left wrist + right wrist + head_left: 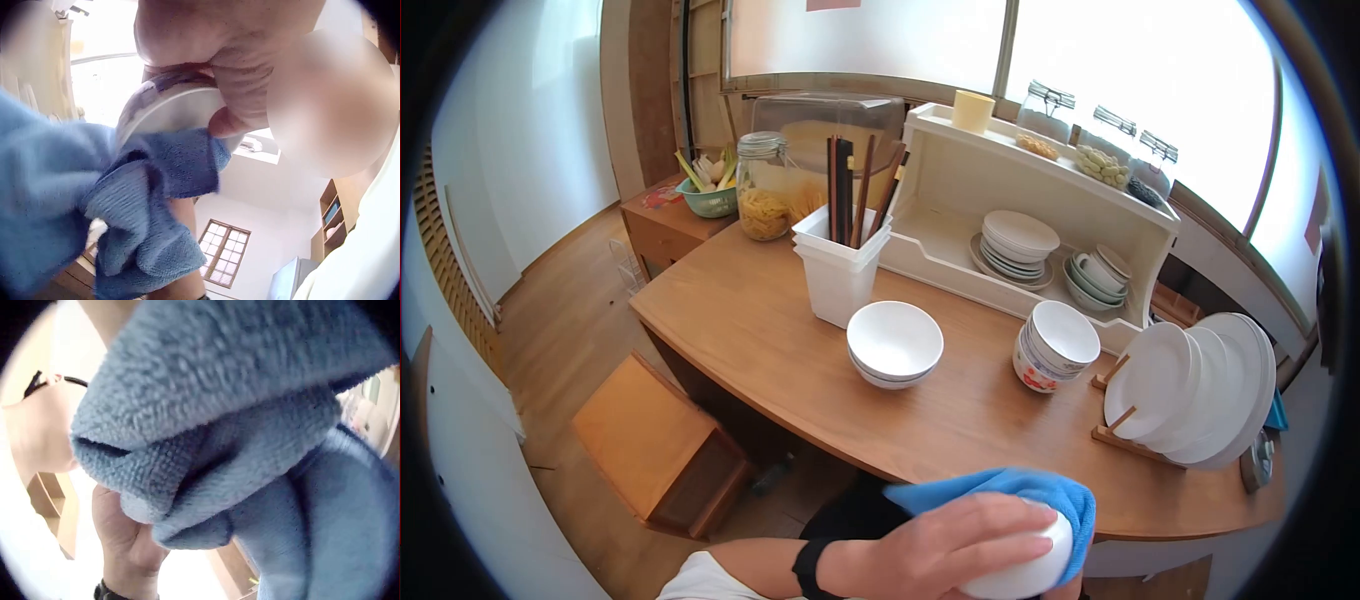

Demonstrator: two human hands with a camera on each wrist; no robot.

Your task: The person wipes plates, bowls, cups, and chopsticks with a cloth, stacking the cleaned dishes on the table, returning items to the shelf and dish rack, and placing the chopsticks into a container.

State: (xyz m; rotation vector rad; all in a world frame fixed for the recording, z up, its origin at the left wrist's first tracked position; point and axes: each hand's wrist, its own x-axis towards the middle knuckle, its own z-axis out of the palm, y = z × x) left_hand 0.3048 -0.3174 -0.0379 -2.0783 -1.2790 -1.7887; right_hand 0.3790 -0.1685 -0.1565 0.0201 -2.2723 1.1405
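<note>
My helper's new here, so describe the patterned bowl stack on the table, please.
On the wooden table stands a white shelf unit. In front of it, left of the upright plates, the bowl stack shows red decoration, unlike the plain white bowls.

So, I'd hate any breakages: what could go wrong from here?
The held bowl might slip: the left hand grips it with the cloth against it, by the table's near edge. The cloth's loose folds could also catch and tug it. The plates, upright in a rack, could perhaps topple if bumped.
</note>
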